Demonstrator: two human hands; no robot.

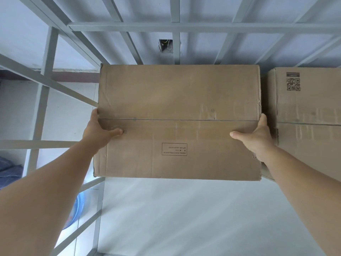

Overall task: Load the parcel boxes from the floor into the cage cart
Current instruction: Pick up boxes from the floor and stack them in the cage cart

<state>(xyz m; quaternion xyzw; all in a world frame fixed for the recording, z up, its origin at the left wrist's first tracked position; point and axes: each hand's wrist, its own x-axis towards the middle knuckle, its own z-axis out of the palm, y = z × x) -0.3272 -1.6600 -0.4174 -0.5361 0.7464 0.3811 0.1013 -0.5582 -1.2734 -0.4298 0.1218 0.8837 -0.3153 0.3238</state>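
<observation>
A large brown cardboard parcel box (177, 100) with a taped seam and a small printed label is inside the grey cage cart (121, 27), up against its back bars. My left hand (97, 129) grips the box's left side, thumb lying on top. My right hand (258, 134) grips the right side the same way, its fingers hidden in the narrow gap beside the box. A second cardboard box (311, 115) with a QR code stands to the right, close alongside.
The cart's pale grey floor (184, 215) stretches in front of the box. The cage's barred left wall (44, 93) runs along the left. Beyond it lie a blue plastic basin (78, 207) and dark blue fabric (9, 170) on the tiled floor.
</observation>
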